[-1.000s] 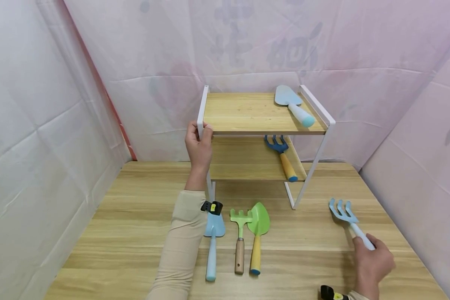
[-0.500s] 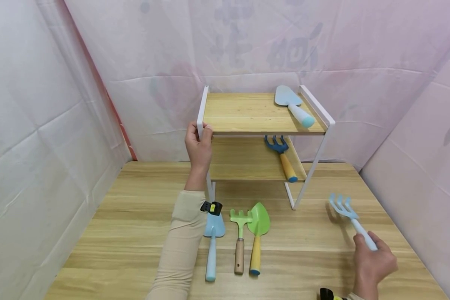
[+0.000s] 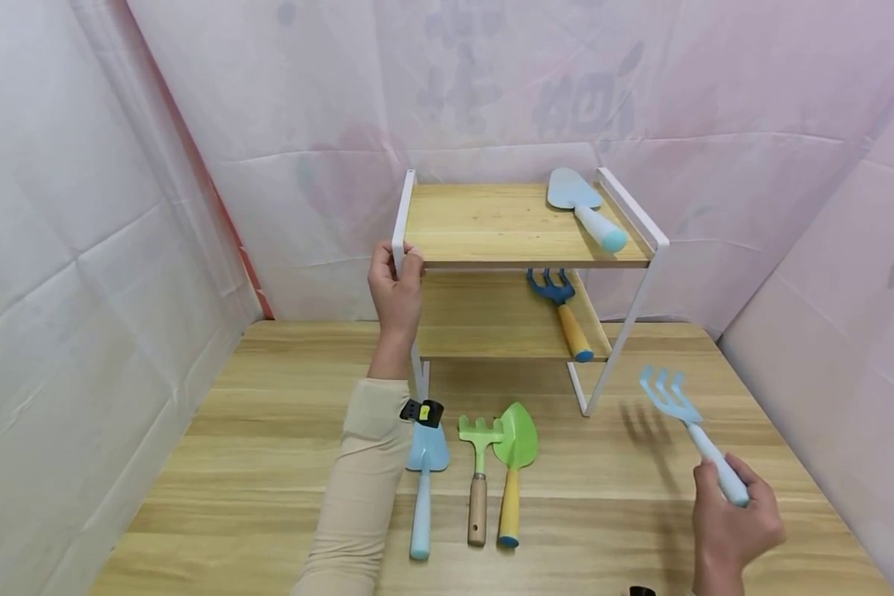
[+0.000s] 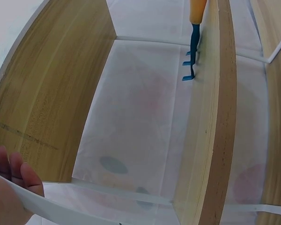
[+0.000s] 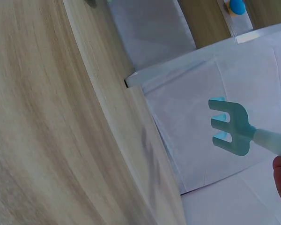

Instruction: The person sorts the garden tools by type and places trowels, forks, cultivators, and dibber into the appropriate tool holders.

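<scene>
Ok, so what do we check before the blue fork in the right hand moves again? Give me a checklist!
1. Right hand holding the light-blue fork by its handle: ok.
2. Fork lifted off the table: ok, its shadow lies apart from it.
3. Left hand on the rack: ok, it grips the front left corner.
4. Room on the top shelf: ok, left of the pale trowel.
5. Room on the lower shelf: ok, left of the dark-blue fork.
6. Rack standing flat: cannot tell, its left runner's front end is hidden.

Even light casts soft shadows on the table (image 3: 246, 472) (right wrist view dimmer).
</scene>
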The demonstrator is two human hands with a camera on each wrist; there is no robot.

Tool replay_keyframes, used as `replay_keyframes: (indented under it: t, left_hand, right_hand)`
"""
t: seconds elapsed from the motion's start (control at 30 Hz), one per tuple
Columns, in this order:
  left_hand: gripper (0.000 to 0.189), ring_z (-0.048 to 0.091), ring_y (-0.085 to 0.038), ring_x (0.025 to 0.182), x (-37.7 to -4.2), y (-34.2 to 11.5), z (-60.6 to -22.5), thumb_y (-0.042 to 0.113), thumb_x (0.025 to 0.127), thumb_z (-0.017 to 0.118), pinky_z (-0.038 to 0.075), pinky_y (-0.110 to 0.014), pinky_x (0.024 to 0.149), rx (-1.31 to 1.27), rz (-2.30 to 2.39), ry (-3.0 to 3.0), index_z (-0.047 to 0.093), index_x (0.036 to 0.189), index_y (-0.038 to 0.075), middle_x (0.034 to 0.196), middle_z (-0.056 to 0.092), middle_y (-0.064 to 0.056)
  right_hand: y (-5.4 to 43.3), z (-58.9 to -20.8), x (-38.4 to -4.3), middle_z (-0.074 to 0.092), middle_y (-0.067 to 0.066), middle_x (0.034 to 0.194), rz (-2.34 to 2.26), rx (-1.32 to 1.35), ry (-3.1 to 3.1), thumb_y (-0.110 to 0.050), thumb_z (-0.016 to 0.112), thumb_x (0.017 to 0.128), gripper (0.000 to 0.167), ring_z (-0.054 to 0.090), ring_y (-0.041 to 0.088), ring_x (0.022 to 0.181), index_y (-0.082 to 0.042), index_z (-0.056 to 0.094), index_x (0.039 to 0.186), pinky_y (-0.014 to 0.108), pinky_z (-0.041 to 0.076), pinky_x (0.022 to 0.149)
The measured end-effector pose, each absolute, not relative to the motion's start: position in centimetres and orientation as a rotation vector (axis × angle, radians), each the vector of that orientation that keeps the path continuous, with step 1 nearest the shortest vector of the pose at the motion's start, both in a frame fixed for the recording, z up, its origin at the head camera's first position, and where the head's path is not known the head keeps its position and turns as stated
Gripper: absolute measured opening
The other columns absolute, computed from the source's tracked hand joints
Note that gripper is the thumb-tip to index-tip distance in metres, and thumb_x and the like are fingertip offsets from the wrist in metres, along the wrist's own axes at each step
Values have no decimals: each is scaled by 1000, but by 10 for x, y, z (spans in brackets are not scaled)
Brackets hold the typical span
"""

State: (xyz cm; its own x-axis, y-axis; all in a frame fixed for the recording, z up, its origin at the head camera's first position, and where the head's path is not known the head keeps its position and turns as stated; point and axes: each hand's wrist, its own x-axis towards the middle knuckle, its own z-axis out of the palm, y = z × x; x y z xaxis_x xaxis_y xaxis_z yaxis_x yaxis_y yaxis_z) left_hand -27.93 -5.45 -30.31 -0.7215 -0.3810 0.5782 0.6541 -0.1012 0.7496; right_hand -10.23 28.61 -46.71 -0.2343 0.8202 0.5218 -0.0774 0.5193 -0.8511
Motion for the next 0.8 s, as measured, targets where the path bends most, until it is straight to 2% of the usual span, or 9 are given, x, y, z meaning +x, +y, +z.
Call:
replay_keyframes:
  t: [0.17, 0.3, 0.4, 0.57, 0.67, 0.8]
  left_hand:
    - [13, 49, -13, 63, -279, -54, -304, 8, 82, 50, 44, -30, 59, -312, -1869, -1481, 50, 88, -3, 70, 49, -1]
    - [3, 49, -14, 63, -278, -54, -303, 4, 83, 48, 44, -28, 59, -324, -1868, -1477, 51, 85, 5, 69, 48, -1]
    - [10, 48, -16, 63, -277, -54, -302, 1, 85, 47, 43, -28, 58, -324, -1868, -1478, 50, 84, 11, 70, 48, -1]
    - [4, 49, -20, 65, -276, -53, -301, 4, 87, 47, 44, -31, 61, -327, -1858, -1485, 49, 87, 1, 71, 47, -2]
    - [10, 49, -19, 65, -275, -52, -301, 6, 88, 47, 44, -28, 61, -324, -1858, -1494, 48, 90, -4, 71, 46, -2]
    - [10, 48, -16, 63, -276, -51, -301, 6, 87, 46, 43, -25, 60, -312, -1851, -1503, 48, 90, -4, 69, 46, -1]
  right_hand:
    - [280, -464, -99, 57, -27, 78, 912, -520, -1576, -5, 71, 69, 22, 54, -8, 70, 5, 72, 88, 11, 38, 65]
    - [272, -460, -96, 61, -18, 79, 944, -508, -1523, -1, 72, 67, 22, 56, -4, 71, 6, 71, 88, 12, 40, 67]
    - [268, -455, -95, 65, -6, 78, 984, -529, -1458, 2, 73, 65, 21, 57, 0, 71, 5, 72, 86, 14, 42, 68]
    - [262, -449, -94, 68, 12, 78, 979, -440, -1385, 6, 71, 63, 19, 59, 4, 70, 8, 70, 82, 16, 44, 68]
    - [258, -447, -94, 68, 13, 77, 998, -360, -1320, 7, 71, 62, 15, 60, 6, 70, 7, 70, 78, 16, 44, 68]
    - [255, -446, -93, 67, 15, 76, 1045, -279, -1238, 9, 70, 61, 14, 61, 9, 70, 8, 69, 75, 17, 45, 68]
